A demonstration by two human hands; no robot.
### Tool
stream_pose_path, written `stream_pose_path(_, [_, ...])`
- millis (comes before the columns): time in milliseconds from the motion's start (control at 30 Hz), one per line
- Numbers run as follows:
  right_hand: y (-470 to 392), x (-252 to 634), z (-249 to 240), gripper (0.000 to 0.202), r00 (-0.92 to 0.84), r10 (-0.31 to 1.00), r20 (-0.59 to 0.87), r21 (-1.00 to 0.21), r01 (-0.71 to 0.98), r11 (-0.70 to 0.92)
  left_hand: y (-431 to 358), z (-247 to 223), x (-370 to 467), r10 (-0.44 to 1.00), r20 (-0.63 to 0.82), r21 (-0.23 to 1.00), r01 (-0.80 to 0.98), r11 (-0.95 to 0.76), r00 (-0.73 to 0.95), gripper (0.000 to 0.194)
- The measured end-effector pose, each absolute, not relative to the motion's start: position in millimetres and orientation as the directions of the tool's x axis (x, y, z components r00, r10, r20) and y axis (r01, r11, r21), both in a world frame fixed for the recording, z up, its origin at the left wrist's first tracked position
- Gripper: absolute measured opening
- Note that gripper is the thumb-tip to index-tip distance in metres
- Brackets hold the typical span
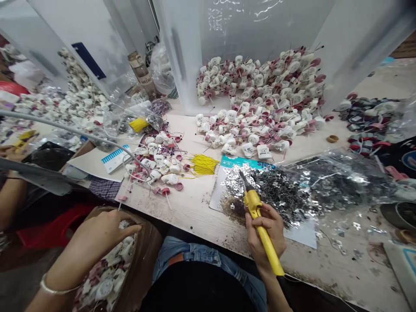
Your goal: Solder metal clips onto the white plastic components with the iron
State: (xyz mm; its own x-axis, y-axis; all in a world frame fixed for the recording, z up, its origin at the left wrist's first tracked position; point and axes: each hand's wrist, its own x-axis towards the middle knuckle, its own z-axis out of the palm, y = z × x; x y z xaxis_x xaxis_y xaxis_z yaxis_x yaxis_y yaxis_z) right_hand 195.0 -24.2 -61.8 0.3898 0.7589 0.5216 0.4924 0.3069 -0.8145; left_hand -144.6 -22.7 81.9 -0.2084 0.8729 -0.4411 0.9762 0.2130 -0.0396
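My right hand (268, 234) grips a yellow soldering iron (256, 206). Its metal tip points up and away, over a heap of small silver and black metal parts (276, 186) on a sheet. Over a cardboard box (144, 255) of white and pink parts (110, 277), my left hand (105, 232) hangs with its thumb stretched out to the right. The other fingers are mostly hidden behind the hand. Just beyond it, a small pink cap with a white stem (122, 199) shows at the table's edge; whether the hand touches it I cannot tell.
A bundle of yellow wires (204, 164) lies between a small group of white and pink parts (159, 162) and the metal pieces. A large pile of such parts (260, 91) spills from a bin. A grey cable (81, 130) crosses at left, near a co-worker's arm (13, 195).
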Motion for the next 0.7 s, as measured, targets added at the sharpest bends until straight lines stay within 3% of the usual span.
stream_pose_path(67, [-25,194,-60,0.016,0.366,0.766,0.529,-0.807,0.498,0.319,-13,78,-126,0.871,-0.475,-0.020,0.991,0.132,-0.125,0.035])
stream_pose_path(200, [-30,198,-56,0.015,0.344,0.762,0.549,-0.789,0.515,0.335,43,52,-58,0.860,-0.427,0.370,0.922,-0.115,0.279,0.039])
stream_pose_path(267, [-35,201,-54,0.015,0.357,0.750,0.556,-0.782,0.530,0.327,83,35,-22,0.816,-0.371,0.506,0.834,-0.222,0.443,0.034])
stream_pose_path(300, [-37,202,-52,0.015,0.361,0.745,0.561,-0.776,0.541,0.322,104,27,-4,0.841,-0.292,0.488,0.828,-0.278,0.455,0.030])
stream_pose_path(367, [-42,202,-49,0.016,0.359,0.734,0.576,-0.759,0.569,0.317,144,13,27,0.899,-0.053,0.323,0.859,-0.396,0.435,0.024])
stream_pose_path(467, [-49,200,-44,0.017,0.379,0.718,0.585,-0.750,0.591,0.299,187,-4,58,0.907,0.092,0.226,0.879,-0.421,0.411,0.035])
stream_pose_path(700, [-57,209,-40,0.019,0.440,0.678,0.588,-0.756,0.597,0.269,212,-16,49,0.860,0.147,0.213,0.834,-0.510,0.488,0.020])
